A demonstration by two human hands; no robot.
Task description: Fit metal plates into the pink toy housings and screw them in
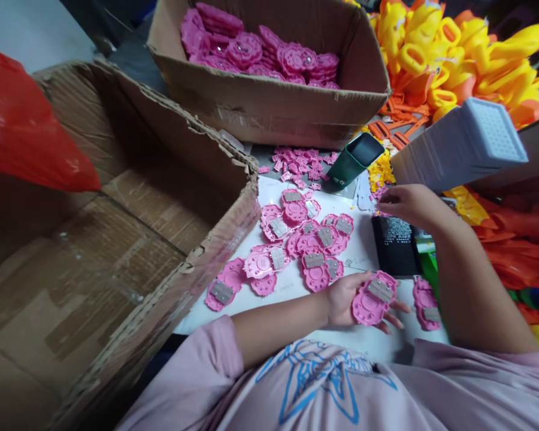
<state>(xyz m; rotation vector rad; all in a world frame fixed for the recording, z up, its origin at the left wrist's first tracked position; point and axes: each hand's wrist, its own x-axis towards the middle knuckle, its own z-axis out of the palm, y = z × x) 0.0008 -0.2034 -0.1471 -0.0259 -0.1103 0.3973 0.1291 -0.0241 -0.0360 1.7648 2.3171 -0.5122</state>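
Cardboard box [117, 239] crowds the counter [291, 288]. Right of the pink pile [305, 239], the left grip [344, 299] curls around a pink piece [374, 298] just above the counter, which could slip. The right grip [408, 205], closure unclear, hovers by the black tray [395, 246] and might spill it.

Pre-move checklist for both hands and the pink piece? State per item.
1. Pink piece held in left hand, metal plate facing up: ok.
2. Right hand free of parts: cannot tell, it curls down over the black tray.
3. Black tray flat on the white table: ok.
4. Loose pink pieces lying beside the left hand: ok.
5. Green cup upright: not ok, it leans.
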